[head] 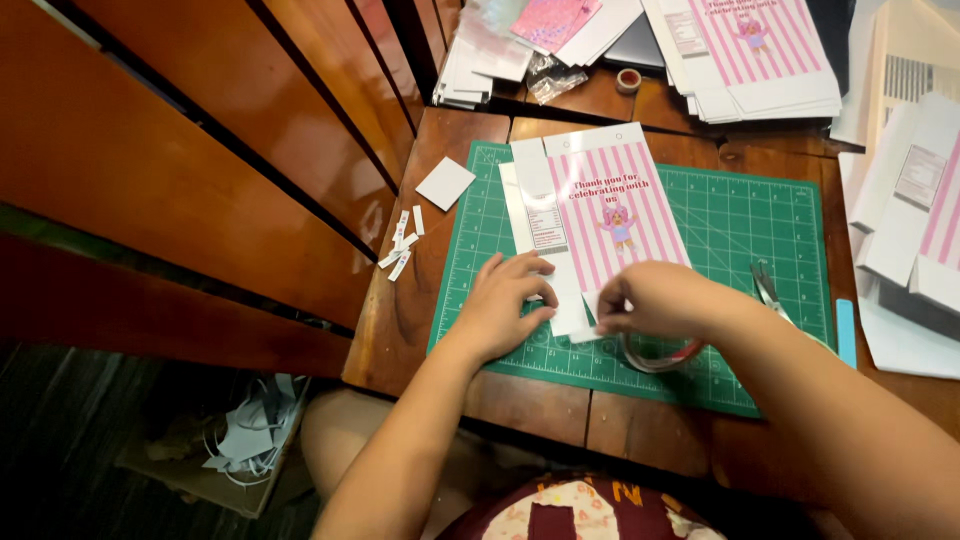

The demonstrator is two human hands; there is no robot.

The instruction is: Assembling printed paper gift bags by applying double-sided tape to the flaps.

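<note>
A: Patterned shirt (pixel 590 510) at bottom edge, nearest the cam. Both forearms reach up from it to a green cutting mat (pixel 760 230).

B: Hands?

A: Left hand (pixel 500 305) lies fingers down on the white side flap of a flat pink-striped box sheet (pixel 600 215), pressing it to the mat. Right hand (pixel 650 300) just beside it, fingers pinched at the sheet's lower edge; what it's pinching, can't tell. Tape roll (pixel 655 355) w/ red rim sits right under that hand, touching it.

B: Around them?

A: Scissors (pixel 768 285) on the mat just right of the right hand. White paper strips (pixel 403 245) and a white square (pixel 445 183) left of the left hand, off the mat. Beyond the hands: stack of same striped sheets (pixel 755 55), small tape roll (pixel 628 80).

B: Containers?

A: Cardboard box (pixel 225 465) on the floor, down-left of the left arm, holding paper offcuts.
</note>
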